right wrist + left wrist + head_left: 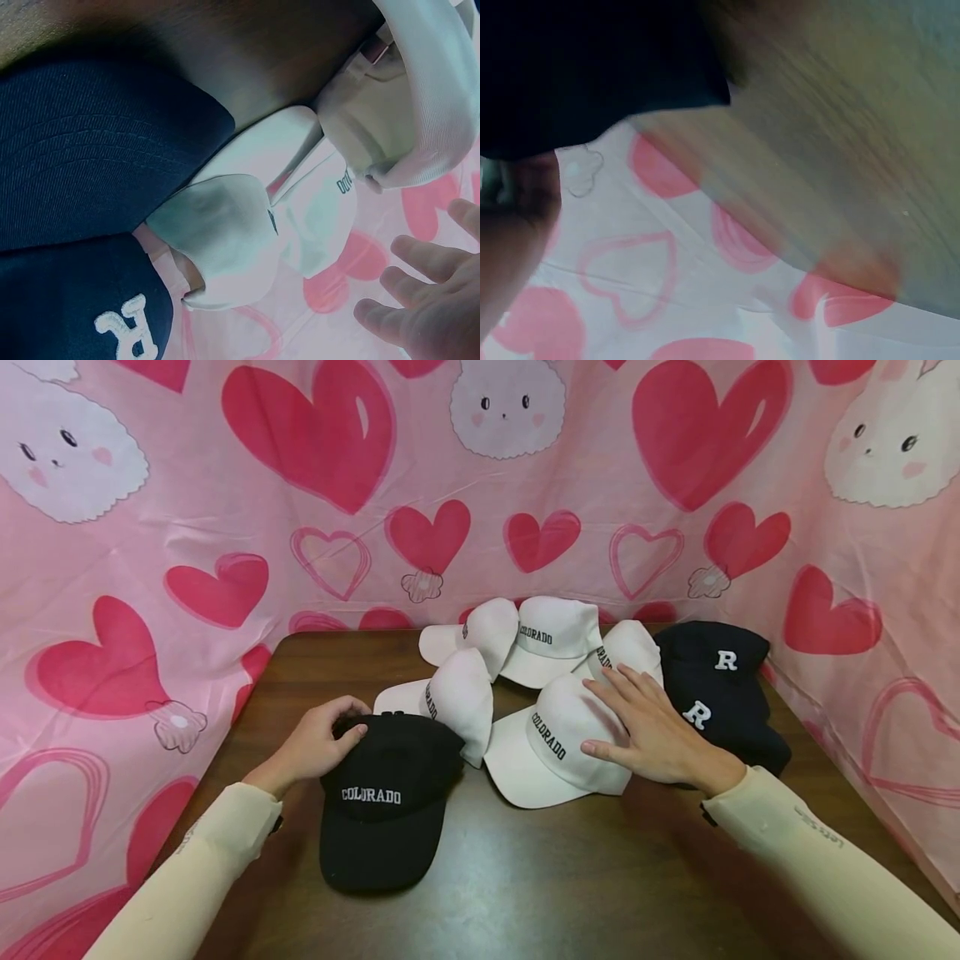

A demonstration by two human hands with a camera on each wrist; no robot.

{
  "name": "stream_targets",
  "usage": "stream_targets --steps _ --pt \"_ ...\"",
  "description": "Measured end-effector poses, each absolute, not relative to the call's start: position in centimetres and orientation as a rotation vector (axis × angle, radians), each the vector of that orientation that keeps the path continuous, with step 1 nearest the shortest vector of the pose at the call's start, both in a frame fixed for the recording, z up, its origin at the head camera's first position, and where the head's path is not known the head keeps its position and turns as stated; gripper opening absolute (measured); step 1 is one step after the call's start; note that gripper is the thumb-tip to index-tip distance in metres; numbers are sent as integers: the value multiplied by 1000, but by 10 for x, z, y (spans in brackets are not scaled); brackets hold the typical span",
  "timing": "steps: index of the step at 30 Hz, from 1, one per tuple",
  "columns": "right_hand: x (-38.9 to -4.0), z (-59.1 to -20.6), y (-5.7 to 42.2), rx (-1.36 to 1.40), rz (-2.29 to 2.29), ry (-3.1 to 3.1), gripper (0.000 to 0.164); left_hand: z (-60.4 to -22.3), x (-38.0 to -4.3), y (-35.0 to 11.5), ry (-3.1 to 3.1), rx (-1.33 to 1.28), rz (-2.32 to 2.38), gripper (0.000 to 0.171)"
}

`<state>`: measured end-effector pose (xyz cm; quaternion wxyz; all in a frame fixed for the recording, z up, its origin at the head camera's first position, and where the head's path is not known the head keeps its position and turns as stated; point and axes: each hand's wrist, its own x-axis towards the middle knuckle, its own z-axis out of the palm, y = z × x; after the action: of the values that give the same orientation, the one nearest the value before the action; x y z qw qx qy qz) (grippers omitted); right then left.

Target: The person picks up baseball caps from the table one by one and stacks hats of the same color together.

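With our left hand [322,739] we pinch the back edge of the black cap [386,768], thumb on its crown; it sits left of the nearest white cap [555,743], brim towards us. Our right hand [648,727], fingers spread and gripping nothing, hovers at that white cap (whether touching, we cannot tell), beside the dark R caps [708,693].

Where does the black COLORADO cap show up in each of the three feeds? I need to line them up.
Head: the black COLORADO cap is left of centre, in front of the white caps, held by the left hand.
Left wrist: the dark shape filling the upper-left corner; its lettering is out of sight.
Right wrist: not in it; the dark R cap at lower left is another.
Shared landmark: the heart-print cloth.
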<state>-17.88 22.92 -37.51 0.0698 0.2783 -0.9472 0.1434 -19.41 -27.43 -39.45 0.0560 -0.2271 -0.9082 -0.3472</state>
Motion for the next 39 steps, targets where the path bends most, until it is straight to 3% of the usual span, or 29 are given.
stream_targets --steps 5,11,14,39 --pt "-178 -375 229 839 425 -2848 90 -399 -187 -262 -2639 -683 -928 32" --pt "-178 -375 228 846 423 -2841 90 -403 -170 -245 -2574 -846 -598 95" --pt "-178 -376 228 848 421 -2837 89 -406 -162 -237 -2560 -910 -429 111" --pt "-176 -376 228 849 412 -2859 89 -429 -173 -242 -2603 -844 -337 115"
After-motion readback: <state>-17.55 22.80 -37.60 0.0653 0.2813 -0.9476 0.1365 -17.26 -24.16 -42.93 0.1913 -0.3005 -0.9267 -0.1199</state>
